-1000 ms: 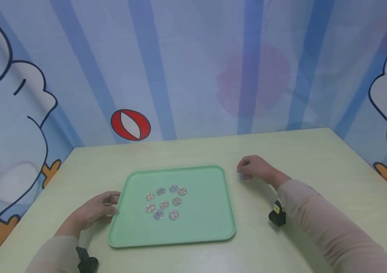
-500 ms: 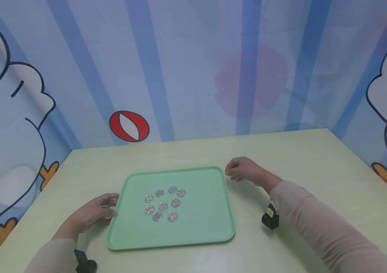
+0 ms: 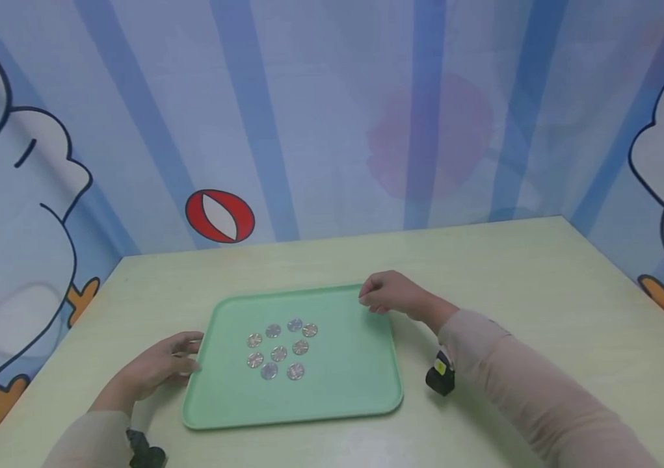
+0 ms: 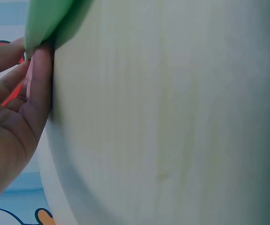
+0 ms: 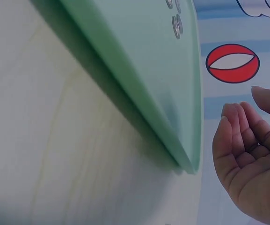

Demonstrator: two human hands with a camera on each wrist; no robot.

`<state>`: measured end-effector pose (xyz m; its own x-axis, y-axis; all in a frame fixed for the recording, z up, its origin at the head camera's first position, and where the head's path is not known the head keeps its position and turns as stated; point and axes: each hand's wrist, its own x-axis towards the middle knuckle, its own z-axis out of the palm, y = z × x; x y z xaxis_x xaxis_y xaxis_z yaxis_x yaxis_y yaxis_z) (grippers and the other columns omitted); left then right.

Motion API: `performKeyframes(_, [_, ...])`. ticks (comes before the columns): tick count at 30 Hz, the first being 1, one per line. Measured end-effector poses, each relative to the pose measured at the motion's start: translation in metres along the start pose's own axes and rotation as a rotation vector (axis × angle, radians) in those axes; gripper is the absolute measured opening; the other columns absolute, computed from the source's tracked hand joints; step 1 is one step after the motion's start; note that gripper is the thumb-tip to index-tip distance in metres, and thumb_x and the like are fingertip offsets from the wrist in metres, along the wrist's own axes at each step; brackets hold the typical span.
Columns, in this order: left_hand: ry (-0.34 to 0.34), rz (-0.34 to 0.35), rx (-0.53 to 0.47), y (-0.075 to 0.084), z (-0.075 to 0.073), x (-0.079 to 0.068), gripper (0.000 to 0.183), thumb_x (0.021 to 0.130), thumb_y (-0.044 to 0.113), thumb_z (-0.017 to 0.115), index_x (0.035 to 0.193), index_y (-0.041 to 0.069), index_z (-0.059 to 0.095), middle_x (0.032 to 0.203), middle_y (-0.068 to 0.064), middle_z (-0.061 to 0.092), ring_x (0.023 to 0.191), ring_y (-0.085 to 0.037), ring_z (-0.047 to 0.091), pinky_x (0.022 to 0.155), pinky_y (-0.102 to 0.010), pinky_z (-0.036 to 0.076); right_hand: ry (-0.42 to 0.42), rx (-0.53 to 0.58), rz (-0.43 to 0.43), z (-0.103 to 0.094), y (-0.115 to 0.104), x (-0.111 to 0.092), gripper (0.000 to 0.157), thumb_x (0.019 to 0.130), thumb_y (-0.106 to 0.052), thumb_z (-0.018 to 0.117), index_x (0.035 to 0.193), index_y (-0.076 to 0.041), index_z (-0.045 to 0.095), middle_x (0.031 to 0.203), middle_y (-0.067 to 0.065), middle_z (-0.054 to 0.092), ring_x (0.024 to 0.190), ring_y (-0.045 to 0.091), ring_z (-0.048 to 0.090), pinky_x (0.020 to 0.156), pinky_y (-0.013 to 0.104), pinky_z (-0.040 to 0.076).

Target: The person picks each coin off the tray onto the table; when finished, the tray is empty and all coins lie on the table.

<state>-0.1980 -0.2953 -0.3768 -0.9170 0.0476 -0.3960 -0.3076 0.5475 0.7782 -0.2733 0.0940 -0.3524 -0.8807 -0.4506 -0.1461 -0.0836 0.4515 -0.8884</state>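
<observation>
A green rectangular tray [image 3: 343,390] lies on the table with several round silver coins [image 3: 278,353] spread over its left and middle part. At the tray's left rim rests my left hand [image 3: 156,365]; its fingertips touch the edge, as the left wrist view shows with the fingers [image 4: 41,70] against the green rim [image 4: 46,21]. My right hand [image 3: 393,294] hovers over the tray's far right corner, fingers loosely bent. In the right wrist view the right hand [image 5: 254,159] has its thumb apart from the fingers and nothing between them.
The pale yellow table [image 3: 484,260] extends around the tray. Behind it hangs a blue striped cloth [image 3: 332,130] printed with a red and white ball [image 3: 220,216]. A small black device [image 3: 440,374] is on the right wrist, another black device [image 3: 146,452] on the left.
My right hand has moved left, from the table beside the tray to over its far right corner. The left hand stays at the left rim, and the coins keep their places.
</observation>
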Motion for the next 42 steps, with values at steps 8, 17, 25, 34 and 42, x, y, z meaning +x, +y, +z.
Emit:
performKeyframes(8, [-0.004,0.009,-0.004,-0.001,-0.001,-0.002,0.065,0.074,0.003,0.058,0.131,-0.001,0.027,0.127,-0.026,0.032,0.103,-0.033,0.048,0.076,-0.037,0.049,-0.008,-0.018,0.002,0.016,-0.014,0.008,0.013,0.081,-0.012,0.055,0.089,-0.002,0.057,0.086,0.007,0.057,0.076,0.018,0.056,0.066,0.029,0.05])
performKeyframes(17, [-0.012,0.015,-0.027,-0.002,-0.002,-0.003,0.065,0.074,0.003,0.058,0.131,-0.001,0.027,0.126,-0.026,0.034,0.099,-0.029,0.05,0.075,-0.037,0.049,-0.009,-0.034,-0.004,0.034,-0.017,0.015,0.012,0.08,-0.01,0.057,0.088,-0.001,0.058,0.081,0.006,0.058,0.072,0.017,0.057,0.063,0.028,0.05])
performKeyframes(25, [-0.008,0.005,-0.018,-0.001,-0.003,-0.001,0.065,0.073,0.004,0.058,0.13,-0.001,0.028,0.127,-0.026,0.034,0.101,-0.031,0.049,0.076,-0.037,0.049,-0.03,-0.051,0.01,0.047,-0.023,0.02,0.011,0.079,-0.011,0.058,0.087,-0.003,0.059,0.081,0.005,0.058,0.072,0.016,0.056,0.063,0.027,0.05])
performKeyframes(34, [0.002,-0.003,-0.013,-0.003,-0.002,0.002,0.066,0.072,0.003,0.059,0.131,-0.001,0.028,0.126,-0.026,0.034,0.101,-0.032,0.049,0.076,-0.037,0.049,-0.067,-0.076,-0.025,0.059,-0.025,0.025,0.014,0.076,-0.009,0.06,0.088,-0.001,0.059,0.079,0.004,0.057,0.072,0.016,0.055,0.062,0.027,0.05])
performKeyframes(42, [0.002,0.0,-0.023,-0.003,-0.002,0.0,0.066,0.073,0.004,0.059,0.131,-0.001,0.028,0.125,-0.026,0.035,0.1,-0.031,0.05,0.076,-0.037,0.049,-0.103,-0.132,-0.017,0.065,-0.027,0.03,0.023,0.074,-0.01,0.062,0.095,-0.001,0.057,0.081,0.003,0.057,0.073,0.017,0.054,0.063,0.027,0.048])
